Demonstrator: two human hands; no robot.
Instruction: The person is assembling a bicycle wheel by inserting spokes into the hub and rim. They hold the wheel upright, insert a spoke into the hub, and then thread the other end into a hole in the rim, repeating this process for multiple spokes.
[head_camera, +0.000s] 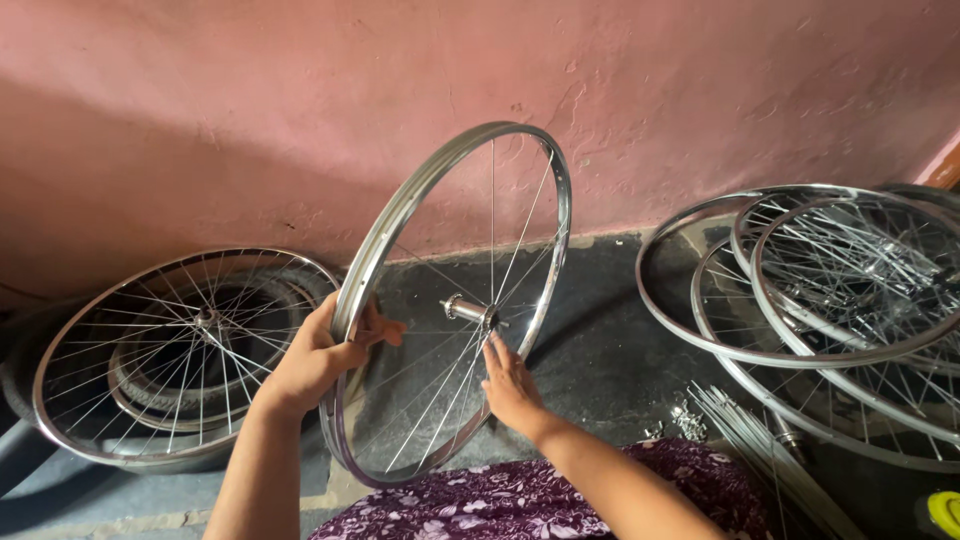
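Against the pink plaster wall, upright shiny steel spoked bicycle wheel on floor: left hand clamped round rim, right hand fingers spread on spokes below hub.

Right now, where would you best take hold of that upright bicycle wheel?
Probably by the rim, from the side. The bicycle wheel stands on edge and tilted, so its curved metal rim is open to grasp. The left hand already wraps it there. The right hand touches thin spokes below the hub, which look a poorer hold.
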